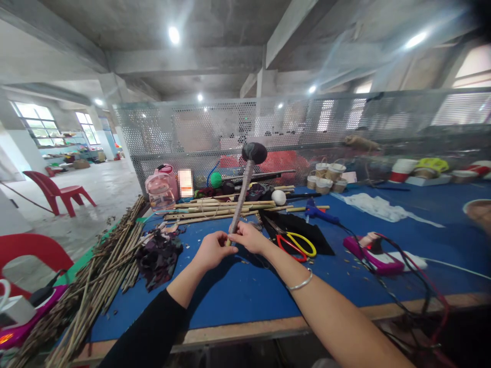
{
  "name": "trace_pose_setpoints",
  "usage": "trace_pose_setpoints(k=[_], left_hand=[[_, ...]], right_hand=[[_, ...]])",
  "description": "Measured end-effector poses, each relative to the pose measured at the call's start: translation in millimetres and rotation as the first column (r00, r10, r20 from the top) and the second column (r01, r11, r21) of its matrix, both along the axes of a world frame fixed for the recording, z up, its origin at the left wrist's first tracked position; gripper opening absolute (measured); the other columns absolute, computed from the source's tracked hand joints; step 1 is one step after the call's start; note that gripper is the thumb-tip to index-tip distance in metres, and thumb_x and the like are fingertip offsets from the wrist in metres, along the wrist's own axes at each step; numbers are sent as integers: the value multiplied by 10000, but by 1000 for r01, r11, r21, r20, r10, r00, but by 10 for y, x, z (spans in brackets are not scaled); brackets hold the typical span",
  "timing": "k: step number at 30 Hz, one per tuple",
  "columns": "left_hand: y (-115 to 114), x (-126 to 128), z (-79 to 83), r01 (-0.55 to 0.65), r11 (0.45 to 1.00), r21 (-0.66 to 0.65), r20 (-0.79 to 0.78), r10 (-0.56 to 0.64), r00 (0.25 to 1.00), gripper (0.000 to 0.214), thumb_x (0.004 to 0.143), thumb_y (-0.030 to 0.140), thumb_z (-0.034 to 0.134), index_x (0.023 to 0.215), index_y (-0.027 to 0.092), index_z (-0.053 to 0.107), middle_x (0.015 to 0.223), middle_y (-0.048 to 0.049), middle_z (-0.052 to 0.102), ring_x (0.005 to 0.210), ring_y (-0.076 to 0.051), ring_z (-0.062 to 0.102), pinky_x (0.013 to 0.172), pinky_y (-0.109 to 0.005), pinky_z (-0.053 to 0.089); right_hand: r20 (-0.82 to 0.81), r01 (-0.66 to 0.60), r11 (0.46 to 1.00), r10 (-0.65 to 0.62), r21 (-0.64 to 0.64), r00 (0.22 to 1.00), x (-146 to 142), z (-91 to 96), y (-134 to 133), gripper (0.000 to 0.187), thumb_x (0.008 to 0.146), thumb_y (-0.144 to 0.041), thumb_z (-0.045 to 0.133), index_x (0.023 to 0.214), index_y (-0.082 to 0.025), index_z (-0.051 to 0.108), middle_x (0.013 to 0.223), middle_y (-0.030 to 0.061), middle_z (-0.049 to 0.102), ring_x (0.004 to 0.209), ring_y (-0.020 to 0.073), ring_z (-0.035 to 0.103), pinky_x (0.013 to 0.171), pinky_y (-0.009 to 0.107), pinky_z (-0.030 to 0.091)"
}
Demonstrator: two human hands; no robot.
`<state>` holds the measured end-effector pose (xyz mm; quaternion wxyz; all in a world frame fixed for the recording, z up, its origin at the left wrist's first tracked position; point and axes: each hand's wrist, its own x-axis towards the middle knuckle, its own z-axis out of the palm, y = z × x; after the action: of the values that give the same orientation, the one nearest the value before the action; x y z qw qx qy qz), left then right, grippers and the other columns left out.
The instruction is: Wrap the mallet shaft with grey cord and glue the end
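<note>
Both my hands grip the bottom end of a cloth-wrapped stick (243, 195), which carries a dark round ball at its top. The stick rises slightly tilted to the right over the table. My left hand (211, 250) pinches the lower end, fingers closed. My right hand (247, 237) is closed just above it, thumb and fingers around the wrapping. To the right of my hands lie scissors (303, 244) with one red and one yellow handle, on black cloth (320, 237). Dark patterned fabric (159, 258) is crumpled to the left.
Thin dry stalks (111, 260) are heaped along the left side. Bamboo sticks (215, 209), a white ball (279, 198) and a green ball (216, 179) lie behind my hands. At right are a blue glue gun (322, 212), a purple power strip (374, 255) with cables, and small pots (326, 176).
</note>
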<state>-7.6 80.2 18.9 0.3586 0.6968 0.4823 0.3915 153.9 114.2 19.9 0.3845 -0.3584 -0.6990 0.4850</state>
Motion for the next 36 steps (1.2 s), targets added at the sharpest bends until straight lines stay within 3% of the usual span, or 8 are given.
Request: trace_pose_setpoints(k=[5,8,14,20,23,27,32,36], left_hand=[[23,21,-10,155,970,-189,311,-91,946,662,587,336,747,1141,74,497,610,9,574,497,-87,465,513,-233,343],[14,34,-17,236,951,-202,343,-157,926,764,659,352,698,1293,70,378,647,-15,606,519,-95,493,525,-231,351],[6,16,-26,7,1000,-19,43,-6,999,427,564,255,749,945,99,635,635,-3,588,573,-116,503,556,-239,358],[-1,9,17,191,976,-103,214,-166,963,853,665,247,677,1392,57,273,602,27,576,533,-100,493,567,-243,366],[-13,29,-7,199,976,-93,190,-179,965,810,706,271,638,1400,80,268,656,8,584,561,-102,495,560,-238,364],[0,33,-41,24,1000,-13,74,-23,997,784,587,218,740,1305,117,445,653,23,566,588,-105,494,583,-234,377],[-4,15,-19,165,978,-128,262,-127,957,1059,647,203,692,1455,118,13,576,63,551,495,-84,477,537,-219,364],[-24,39,-28,214,967,-139,269,-171,948,997,698,245,654,1454,105,19,603,49,551,511,-81,456,528,-217,351]], right_hand=[[-84,-93,995,91,-21,992,50,50,-15,281,681,-309,684,837,-174,495,694,-20,615,659,135,582,666,287,450],[-99,-157,986,152,-49,983,47,53,-17,248,718,-336,641,807,-181,468,626,-19,618,604,143,587,645,311,467],[-17,8,1000,-8,-22,1000,-24,16,0,204,669,-233,668,792,-164,521,678,-13,611,640,135,577,613,268,438],[-99,-101,995,97,-29,990,32,31,-7,269,662,-279,679,827,-169,497,663,-27,596,643,137,583,662,293,448],[-88,-110,993,107,-35,990,21,15,-1,252,672,-289,665,799,-180,476,626,-30,589,616,144,582,645,302,448],[-49,-22,1000,21,-6,999,-32,3,1,222,657,-244,657,796,-177,497,660,-34,571,633,130,556,629,275,427],[-52,-77,997,79,32,996,1,45,-21,208,668,-263,642,783,-175,494,648,-39,554,633,127,544,649,280,428],[-41,-82,997,82,-7,996,10,48,-38,223,685,-288,639,782,-180,470,618,-42,547,587,126,540,593,269,424]])
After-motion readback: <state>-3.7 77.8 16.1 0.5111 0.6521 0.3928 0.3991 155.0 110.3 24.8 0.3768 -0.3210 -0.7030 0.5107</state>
